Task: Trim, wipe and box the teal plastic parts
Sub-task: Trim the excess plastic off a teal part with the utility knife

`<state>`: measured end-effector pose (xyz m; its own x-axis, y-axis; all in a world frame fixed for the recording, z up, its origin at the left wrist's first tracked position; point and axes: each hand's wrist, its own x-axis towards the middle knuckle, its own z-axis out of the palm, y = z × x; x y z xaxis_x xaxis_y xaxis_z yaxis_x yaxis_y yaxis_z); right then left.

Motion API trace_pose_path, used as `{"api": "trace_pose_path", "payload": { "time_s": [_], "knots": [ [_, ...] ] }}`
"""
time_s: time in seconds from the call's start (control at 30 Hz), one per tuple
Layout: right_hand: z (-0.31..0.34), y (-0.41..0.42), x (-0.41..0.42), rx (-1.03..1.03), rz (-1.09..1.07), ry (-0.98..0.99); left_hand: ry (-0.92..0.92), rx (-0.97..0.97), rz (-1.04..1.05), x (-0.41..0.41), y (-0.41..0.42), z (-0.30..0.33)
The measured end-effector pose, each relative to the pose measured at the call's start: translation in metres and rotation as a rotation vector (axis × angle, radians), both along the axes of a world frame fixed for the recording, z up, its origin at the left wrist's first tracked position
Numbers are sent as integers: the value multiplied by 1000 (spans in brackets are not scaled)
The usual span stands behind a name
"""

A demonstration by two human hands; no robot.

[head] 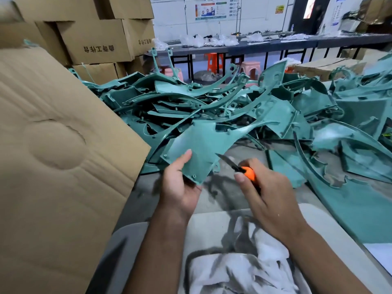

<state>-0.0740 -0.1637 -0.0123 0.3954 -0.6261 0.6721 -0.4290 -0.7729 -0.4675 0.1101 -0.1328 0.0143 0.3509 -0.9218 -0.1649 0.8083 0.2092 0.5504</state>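
Observation:
My left hand [180, 185] grips the near corner of a flat teal plastic panel [199, 143], thumb on top, holding it raised over the table. My right hand [267, 194] grips an orange-handled knife [248, 172]; its dark blade [228, 161] points up and left, close to the panel's right edge. A large heap of teal plastic parts [233, 105] covers the table beyond both hands. A dirty white wiping cloth [244, 268] lies in front of me, under my forearms.
A big cardboard flap [55, 155] of an open box rises at my left. Stacked cardboard boxes [95, 37] stand behind it. More teal parts [360, 166] spread to the right. A long dark workbench [275, 45] and plastic stools [250, 67] stand farther back.

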Motion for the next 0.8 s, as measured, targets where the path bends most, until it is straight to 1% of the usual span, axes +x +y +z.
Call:
{"api": "trace_pose_path", "payload": {
  "time_s": [0.03,0.1,0.23,0.4,0.47,0.53,0.63,0.8],
  "knots": [
    [-1,0,2,4,15,59,38,34,-11,1,1,0],
    [-2,1,4,-1,32,116,67,63,-24,2,1,0],
    [0,3,6,-19,68,94,38,91,-60,-5,0,2],
    [1,6,9,-19,77,124,31,126,-110,-18,-1,2],
    [1,8,11,-35,35,93,74,128,-120,-20,0,2],
    [3,7,10,-42,-46,13,109,124,-101,-22,1,3],
    [4,3,3,-50,-169,-20,113,109,-111,-23,2,5],
    [8,-4,-11,-53,-270,-99,122,68,-114,-13,3,8]
  ]
}}
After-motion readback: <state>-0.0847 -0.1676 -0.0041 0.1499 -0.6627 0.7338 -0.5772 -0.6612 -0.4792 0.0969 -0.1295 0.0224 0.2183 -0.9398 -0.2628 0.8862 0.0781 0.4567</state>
